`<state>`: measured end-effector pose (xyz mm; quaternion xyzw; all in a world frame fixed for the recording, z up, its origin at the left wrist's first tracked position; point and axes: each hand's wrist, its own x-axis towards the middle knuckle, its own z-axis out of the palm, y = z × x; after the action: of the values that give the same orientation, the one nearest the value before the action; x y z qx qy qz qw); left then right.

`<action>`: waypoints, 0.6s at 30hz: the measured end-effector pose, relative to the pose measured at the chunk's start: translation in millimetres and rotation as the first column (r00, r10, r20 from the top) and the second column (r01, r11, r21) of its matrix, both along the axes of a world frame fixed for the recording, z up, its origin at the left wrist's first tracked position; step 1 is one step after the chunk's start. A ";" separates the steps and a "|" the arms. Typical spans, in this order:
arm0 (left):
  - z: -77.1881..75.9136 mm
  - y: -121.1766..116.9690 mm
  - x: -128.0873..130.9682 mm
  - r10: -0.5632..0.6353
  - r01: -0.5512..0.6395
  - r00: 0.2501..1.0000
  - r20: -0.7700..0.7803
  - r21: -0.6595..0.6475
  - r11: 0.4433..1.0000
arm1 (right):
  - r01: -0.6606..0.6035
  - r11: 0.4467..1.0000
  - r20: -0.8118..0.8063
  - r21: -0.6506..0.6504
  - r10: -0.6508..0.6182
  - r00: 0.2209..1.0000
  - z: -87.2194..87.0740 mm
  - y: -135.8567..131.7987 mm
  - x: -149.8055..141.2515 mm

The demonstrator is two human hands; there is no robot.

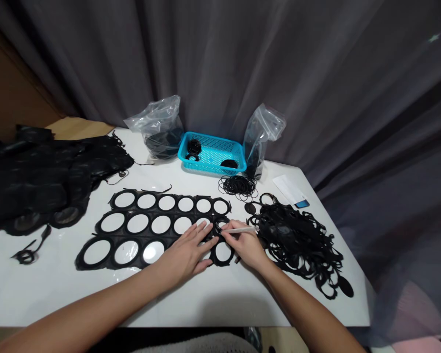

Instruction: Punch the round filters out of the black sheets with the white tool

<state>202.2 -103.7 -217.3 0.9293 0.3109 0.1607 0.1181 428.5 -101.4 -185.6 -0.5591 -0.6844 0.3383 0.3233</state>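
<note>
A black rubber sheet (113,255) with three rows of large round holes lies flat on the white table. My left hand (191,247) rests on its right part, palm down with the fingers spread. Close beside those fingertips, my right hand (246,245) pinches a thin pale pen-like tool (242,230). The tool's working end is by the rightmost ring of the middle row, where thin black strands show; the exact contact is hidden by the fingers.
Tangled black scraps (294,230) lie right of the sheet. Behind it are a pile of thin black rings (238,186), a blue basket (211,169) and two clear bags (163,132). More black sheets (40,176) are heaped at left. A paper (288,189) lies at back right.
</note>
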 end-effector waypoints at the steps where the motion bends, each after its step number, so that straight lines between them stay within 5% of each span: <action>1: 0.0 -0.1 -0.1 0.002 -0.002 1.000 0.005 -0.003 1.000 | 0.054 0.998 -0.027 0.013 -0.053 0.998 1.5 2.0 2.1; 6: -0.3 -0.5 -1.2 0.002 -0.002 1.000 0.010 -0.033 0.999 | 0.290 0.955 -0.220 -0.064 -0.297 0.929 3.4 21.7 22.9; 11: 25.6 6.9 -0.6 0.044 -0.015 0.994 0.102 -0.264 0.964 | 0.123 0.900 -0.571 -0.419 -0.366 0.734 13.6 26.5 27.5; 14: 52.6 22.7 4.9 0.167 -0.020 0.945 0.283 -0.457 0.889 | -0.063 0.886 -0.672 -0.460 -0.300 0.677 29.3 17.6 15.4; 16: 66.3 37.5 10.2 0.130 0.121 0.918 0.375 -0.576 0.808 | -0.177 0.862 -0.706 -0.476 -0.254 0.661 39.0 10.4 7.0; 18: 72.4 52.5 15.6 0.030 0.326 0.898 0.438 -0.712 0.622 | -0.277 0.821 -0.724 -0.500 -0.220 0.654 44.9 3.7 2.1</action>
<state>217.8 -51.2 -144.9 0.7563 0.2376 0.1926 0.5783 430.6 -97.8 -140.8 -0.4250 -0.3615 0.7328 0.3894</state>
